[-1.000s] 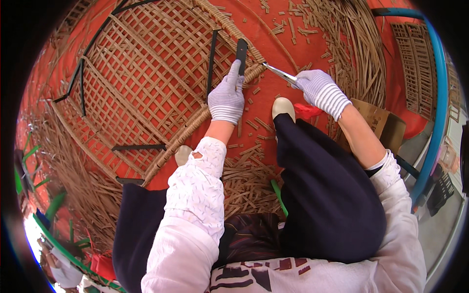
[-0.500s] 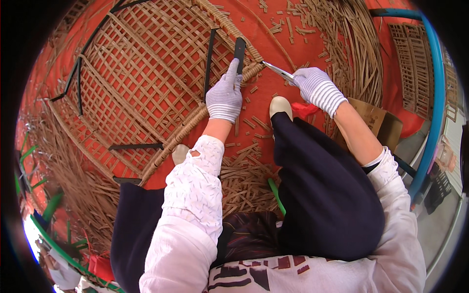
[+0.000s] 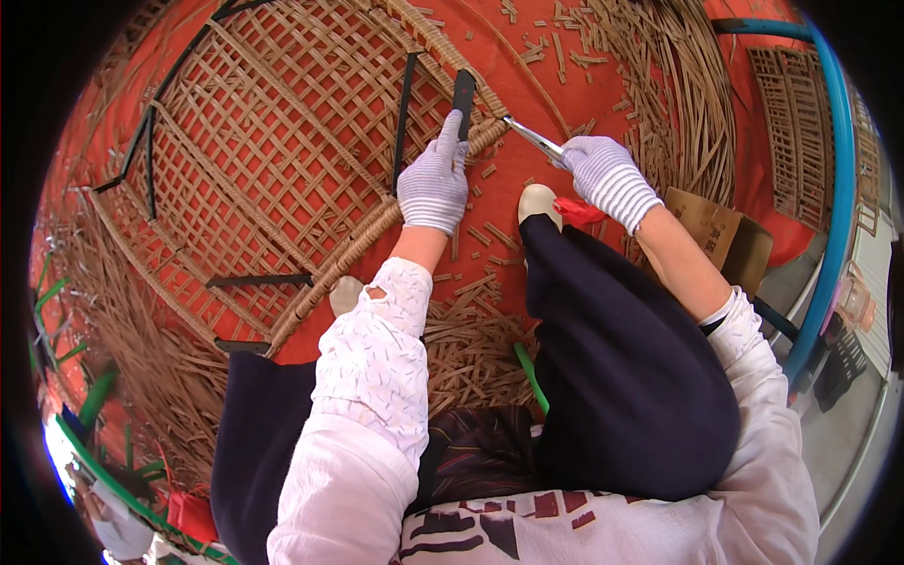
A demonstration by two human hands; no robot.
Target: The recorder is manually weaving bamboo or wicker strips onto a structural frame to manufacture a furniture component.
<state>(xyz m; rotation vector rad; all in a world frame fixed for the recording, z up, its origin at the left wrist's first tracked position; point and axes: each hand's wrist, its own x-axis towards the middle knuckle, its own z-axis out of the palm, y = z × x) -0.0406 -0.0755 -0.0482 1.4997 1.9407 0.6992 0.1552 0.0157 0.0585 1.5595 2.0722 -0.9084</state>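
Corner of woven panel held, metal tool at its tip

Woven panel [image 3: 282, 160] of flat brown strips, edged with a thick wrapped rim, lies tilted to the upper left, its near corner pointing right between the gloved hands. Near that corner the left hand [image 3: 433, 188] grasps a flat black plate [image 3: 464, 92], index finger laid along it. The right hand [image 3: 607, 174] is clenched on a slim silver tool [image 3: 539, 141], its tip at the panel's corner; whether its jaws bite there I cannot tell. More black bars cross the weave.

Beneath lies red sheeting [image 3: 504, 202], strewn with cut strip ends [image 3: 480, 348]. A cream shoe [image 3: 539, 202] stands below the tool. Beyond, to the right, are bundled strips [image 3: 683, 94], a cardboard box [image 3: 746, 254] and a curved blue tube [image 3: 845, 160].
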